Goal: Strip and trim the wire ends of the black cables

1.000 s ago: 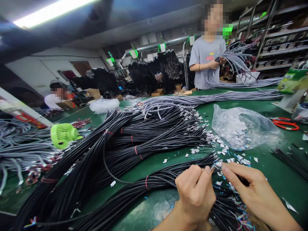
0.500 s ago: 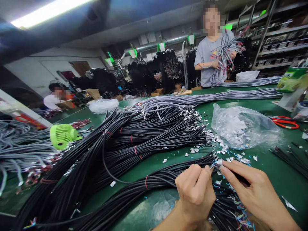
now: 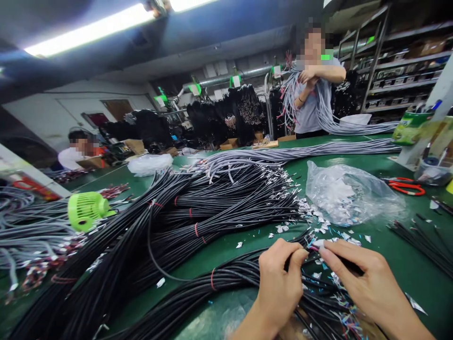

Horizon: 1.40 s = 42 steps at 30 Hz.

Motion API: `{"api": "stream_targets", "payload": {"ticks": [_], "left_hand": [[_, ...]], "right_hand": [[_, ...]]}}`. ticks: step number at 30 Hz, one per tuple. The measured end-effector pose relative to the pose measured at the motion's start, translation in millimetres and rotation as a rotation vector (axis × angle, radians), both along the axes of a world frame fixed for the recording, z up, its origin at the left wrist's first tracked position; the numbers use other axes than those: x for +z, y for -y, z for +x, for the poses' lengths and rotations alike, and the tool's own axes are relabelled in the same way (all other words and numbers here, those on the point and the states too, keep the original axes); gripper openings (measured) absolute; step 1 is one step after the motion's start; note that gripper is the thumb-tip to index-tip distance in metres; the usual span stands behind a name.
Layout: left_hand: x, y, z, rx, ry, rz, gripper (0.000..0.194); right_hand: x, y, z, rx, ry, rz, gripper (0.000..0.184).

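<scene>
My left hand point(image 3: 280, 282) is closed in a pinch on the end of a black cable point(image 3: 310, 251) at the near edge of the green table point(image 3: 406, 264). My right hand point(image 3: 361, 278) pinches the same cable's tip just to the right, fingertips nearly meeting the left thumb. Under both hands lies a bundle of black cables point(image 3: 226, 276) tied with a red band, its stripped coloured wire ends point(image 3: 339, 307) fanned out below my right wrist. Small silvery foil scraps point(image 3: 320, 226) are scattered just beyond my fingers.
Large black cable bundles point(image 3: 198, 212) cover the table's left and middle. A clear plastic bag point(image 3: 348, 196) of scraps, red scissors point(image 3: 406, 187), a green fan point(image 3: 85, 210) and grey cables point(image 3: 318, 150) lie around. A person point(image 3: 313, 89) stands at the far side lifting grey cables; another sits far left.
My hands have stayed on the cable end, the left thumb shifting slightly. The person at the far side has raised the grey cable bundle up toward shoulder height. The view has tilted a little.
</scene>
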<state>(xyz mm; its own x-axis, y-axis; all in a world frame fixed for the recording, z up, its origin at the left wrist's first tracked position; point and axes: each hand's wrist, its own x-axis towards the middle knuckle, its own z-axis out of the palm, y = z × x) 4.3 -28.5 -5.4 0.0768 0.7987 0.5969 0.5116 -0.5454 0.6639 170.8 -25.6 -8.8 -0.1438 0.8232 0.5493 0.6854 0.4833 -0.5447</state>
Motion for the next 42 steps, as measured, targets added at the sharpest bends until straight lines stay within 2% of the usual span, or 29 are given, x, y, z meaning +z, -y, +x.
{"api": "stream_targets", "payload": {"ticks": [2, 5, 9, 11, 14, 18, 24, 28, 32, 35, 38, 42], "left_hand": [[1.0, -1, -1, -0.03, 0.051, -0.103, 0.028], [1.6, -2, -1, -0.078, 0.11, -0.166, 0.033], [5.2, 1, 2, -0.096, 0.119, -0.144, 0.027], [7.6, 3, 3, -0.072, 0.118, -0.12, 0.022], [9.5, 5, 4, -0.041, 0.121, -0.076, 0.018], [8.0, 5, 4, -0.018, 0.111, -0.04, 0.017], [5.4, 6, 3, -0.032, 0.115, -0.013, 0.016], [6.0, 6, 4, -0.051, 0.12, -0.023, 0.016], [6.5, 4, 4, -0.054, 0.161, -0.077, 0.012], [5.6, 1, 2, -0.04, 0.232, -0.166, 0.012], [4.5, -1, 0, -0.048, 0.294, -0.208, 0.017], [5.3, 0, -1, -0.045, 0.287, -0.186, 0.017]], "right_hand": [[1.2, 1, 0, -0.009, -0.035, -0.036, 0.022], [4.6, 3, -1, -0.04, -0.127, -0.098, 0.025], [12.3, 4, -2, 0.028, -0.27, -0.193, 0.027], [15.8, 5, -4, 0.083, -0.287, -0.179, 0.024], [18.1, 8, -6, 0.071, -0.309, -0.148, 0.023], [17.2, 11, -9, 0.057, -0.381, -0.178, 0.022], [14.9, 8, -7, 0.092, -0.356, -0.21, 0.02], [14.8, 4, -5, 0.142, -0.413, -0.307, 0.021], [12.7, 2, -8, 0.13, -0.477, -0.387, 0.027], [6.2, 1, -9, 0.074, -0.467, -0.335, 0.031], [-1.6, 1, -6, -0.024, -0.345, -0.189, 0.032], [-3.2, 2, -2, 0.019, -0.126, -0.045, 0.024]]}}
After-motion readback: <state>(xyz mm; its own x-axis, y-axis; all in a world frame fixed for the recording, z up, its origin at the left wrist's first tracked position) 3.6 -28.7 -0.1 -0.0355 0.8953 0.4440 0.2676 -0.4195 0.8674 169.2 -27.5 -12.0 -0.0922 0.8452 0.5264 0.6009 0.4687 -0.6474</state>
